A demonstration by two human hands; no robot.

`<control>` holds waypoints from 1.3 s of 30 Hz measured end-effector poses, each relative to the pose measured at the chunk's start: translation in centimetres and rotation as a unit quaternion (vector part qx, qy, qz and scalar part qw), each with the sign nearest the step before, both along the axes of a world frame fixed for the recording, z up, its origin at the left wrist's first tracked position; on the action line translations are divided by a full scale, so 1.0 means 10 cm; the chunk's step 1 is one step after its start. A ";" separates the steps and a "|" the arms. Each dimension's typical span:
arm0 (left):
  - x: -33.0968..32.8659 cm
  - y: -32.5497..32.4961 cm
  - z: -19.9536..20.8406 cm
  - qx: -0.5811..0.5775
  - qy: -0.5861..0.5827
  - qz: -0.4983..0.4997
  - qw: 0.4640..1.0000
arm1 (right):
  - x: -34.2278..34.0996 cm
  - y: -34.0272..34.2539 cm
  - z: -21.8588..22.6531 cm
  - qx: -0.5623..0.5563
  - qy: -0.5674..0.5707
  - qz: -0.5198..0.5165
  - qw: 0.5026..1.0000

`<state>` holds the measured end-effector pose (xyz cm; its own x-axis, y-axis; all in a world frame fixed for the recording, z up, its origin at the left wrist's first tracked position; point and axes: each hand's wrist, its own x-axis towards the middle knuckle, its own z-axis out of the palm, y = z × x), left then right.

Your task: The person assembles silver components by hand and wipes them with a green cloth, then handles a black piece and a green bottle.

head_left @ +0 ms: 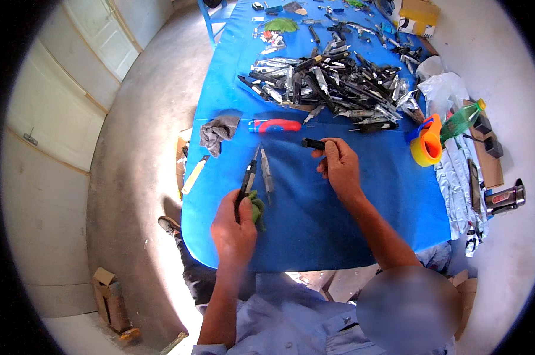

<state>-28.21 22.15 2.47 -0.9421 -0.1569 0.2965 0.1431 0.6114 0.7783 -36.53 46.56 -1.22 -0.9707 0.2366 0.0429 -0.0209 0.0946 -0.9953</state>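
Observation:
My left hand is closed around a slim black and silver pen-like tool, its narrow tip pointing away from me. A green cloth shows beside that hand's fingers; I cannot tell if they grip it. Just right of the tool lies a silver pen-like piece with a thin point. My right hand pinches a short black piece, perhaps a cap, above the blue table cover. Farther back, near both hands, lies a red and blue handled tool.
A large heap of black and silver pen-like parts covers the far middle. Left are a grey cloth and a yellow-handled tool. At right stand an orange-yellow tape dispenser and a green bottle. A cardboard box sits far right.

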 end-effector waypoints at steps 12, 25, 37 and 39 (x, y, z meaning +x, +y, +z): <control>-0.16 0.13 -0.31 -0.132 0.009 -0.030 0.991 | -0.03 0.04 -0.18 -0.038 0.040 0.017 0.998; 0.48 -0.46 -0.34 -0.126 -0.075 0.072 0.987 | -0.10 0.03 -0.16 -0.042 0.033 0.015 0.998; -0.25 -0.28 -0.06 0.009 -0.075 -0.066 0.995 | -0.11 0.04 -0.14 -0.043 0.009 0.028 0.999; -0.27 -0.29 -0.17 0.014 -0.073 -0.087 0.993 | -0.10 0.03 -0.12 -0.029 0.007 0.029 0.999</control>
<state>-30.95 19.23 0.79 -0.9882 0.0061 0.1529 0.1297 0.5642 0.8154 -37.54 46.89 -2.42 -0.9823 0.1818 0.0441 -0.0385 0.0342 -0.9987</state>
